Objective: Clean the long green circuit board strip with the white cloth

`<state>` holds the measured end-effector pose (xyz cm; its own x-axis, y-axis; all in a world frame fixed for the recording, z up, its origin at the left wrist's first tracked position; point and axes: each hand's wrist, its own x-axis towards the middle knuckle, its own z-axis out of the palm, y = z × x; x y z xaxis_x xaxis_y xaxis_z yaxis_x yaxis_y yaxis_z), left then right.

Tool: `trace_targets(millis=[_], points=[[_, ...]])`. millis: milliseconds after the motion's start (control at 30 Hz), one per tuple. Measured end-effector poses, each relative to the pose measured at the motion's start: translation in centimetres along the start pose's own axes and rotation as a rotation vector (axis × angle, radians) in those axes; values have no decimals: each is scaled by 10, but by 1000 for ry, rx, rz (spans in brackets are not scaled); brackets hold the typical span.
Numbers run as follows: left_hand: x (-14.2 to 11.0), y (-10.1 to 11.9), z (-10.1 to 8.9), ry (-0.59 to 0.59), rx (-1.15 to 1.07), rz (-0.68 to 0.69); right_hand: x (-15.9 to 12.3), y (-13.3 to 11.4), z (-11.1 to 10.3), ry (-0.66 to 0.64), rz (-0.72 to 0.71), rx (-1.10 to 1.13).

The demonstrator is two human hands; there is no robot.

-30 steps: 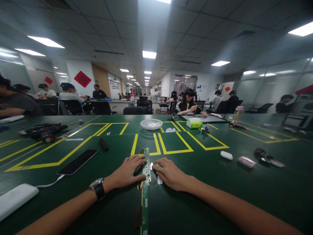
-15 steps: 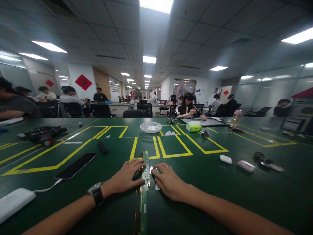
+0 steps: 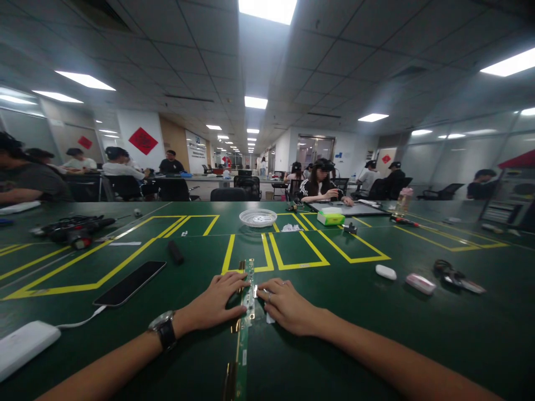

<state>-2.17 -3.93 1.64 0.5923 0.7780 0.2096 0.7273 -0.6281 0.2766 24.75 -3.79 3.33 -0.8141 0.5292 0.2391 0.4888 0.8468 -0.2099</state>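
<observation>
I see both hands laid flat on the green desk (image 3: pixel 376 312), one on each side of a long, narrow circuit strip (image 3: pixel 249 289) that runs from 12 o'clock toward 6 o'clock straight out from me. The left hand (image 3: pixel 217 303) sits at the strip's 9 o'clock edge, fingers spread and pressing down rather than curled around anything — it looks like a bracing hold, there to keep the thin board from sliding. The right hand (image 3: pixel 284 306) rests at the 3 o'clock edge, its fingertips touching the strip and partly covering a small clear piece (image 3: pixel 270 318) on the desk; whether it pinches that piece I cannot tell. Neither hand lifts the strip, which lies flat inside the reach of both. A watch (image 3: pixel 165 328) is on the left wrist. At 10 o'clock a dark phone (image 3: pixel 130 283) lies face up, cabled to a white pack (image 3: pixel 23 348), kept clear of the hands. At 2 o'clock lie two small capsule-shaped items (image 3: pixel 387 272) and, further out, a white basket (image 3: pixel 258 217) — all well apart from the strip.
</observation>
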Motion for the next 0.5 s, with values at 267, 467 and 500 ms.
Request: trace_targets(millis=[267,467,500], points=[[-1,-2,-2,-46,-27,40,2,9,-6,-36,-110,49],[-2,0,-4,-52,-24,51,1,11,-7,-41,-114,95],[-2,1,-4,-53,-23,50,1,11,-7,-38,-117,104]])
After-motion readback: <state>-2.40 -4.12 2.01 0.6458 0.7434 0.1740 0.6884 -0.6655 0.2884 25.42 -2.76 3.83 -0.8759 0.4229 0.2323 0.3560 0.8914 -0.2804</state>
